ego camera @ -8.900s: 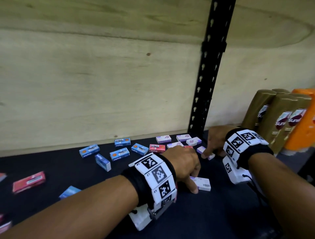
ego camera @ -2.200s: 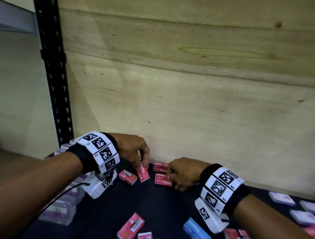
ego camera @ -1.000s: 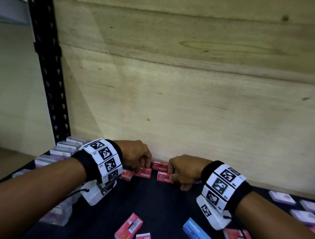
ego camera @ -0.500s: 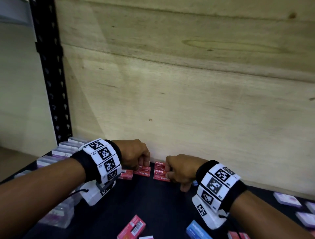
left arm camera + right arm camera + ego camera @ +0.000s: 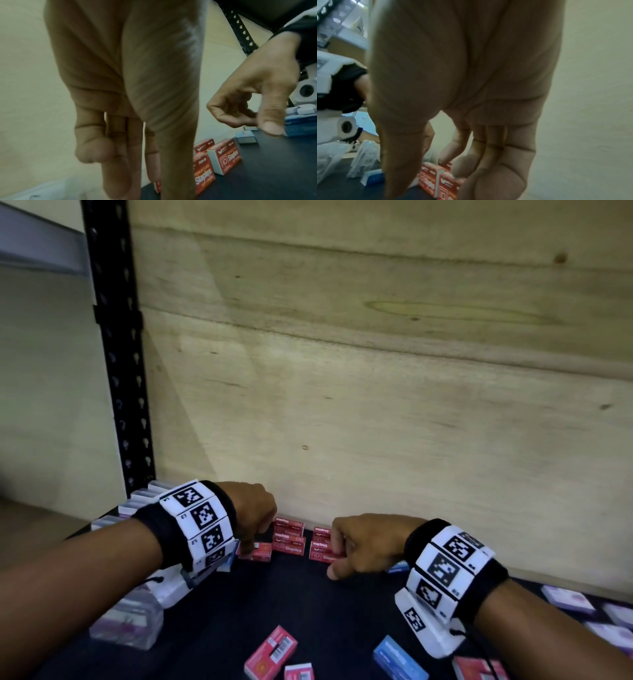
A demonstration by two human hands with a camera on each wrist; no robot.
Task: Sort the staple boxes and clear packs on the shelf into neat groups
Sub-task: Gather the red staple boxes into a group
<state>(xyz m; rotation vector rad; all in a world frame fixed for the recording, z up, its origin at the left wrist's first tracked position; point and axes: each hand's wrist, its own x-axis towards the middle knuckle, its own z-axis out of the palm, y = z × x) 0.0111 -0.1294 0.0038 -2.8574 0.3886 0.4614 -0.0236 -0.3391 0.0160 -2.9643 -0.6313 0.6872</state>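
Red staple boxes [image 5: 289, 537] lie in short rows against the back board of the dark shelf [image 5: 284, 604]. My left hand [image 5: 251, 542] reaches down on the leftmost red box [image 5: 257, 552]. In the left wrist view its thumb and straight fingers [image 5: 111, 175] pinch that red box [image 5: 158, 185]. My right hand [image 5: 337, 556] hangs over the right-hand red boxes [image 5: 320, 544] with its fingers loosely curled. In the right wrist view the fingertips [image 5: 447, 161] sit at the tops of those red boxes [image 5: 428, 180] and grip nothing. Clear packs [image 5: 126, 621] stand at the left.
A loose red box [image 5: 270, 650] and a blue box [image 5: 399, 657] lie near the front. White-and-purple boxes [image 5: 568, 599] sit at the right. A black shelf upright [image 5: 116, 354] rises at the back left, beside the plywood back board [image 5: 376, 405].
My left hand has shifted left from the middle red boxes onto the leftmost one. My right hand has eased a little right and back. Earlier I was working on the white boxes at the shelf's right end.
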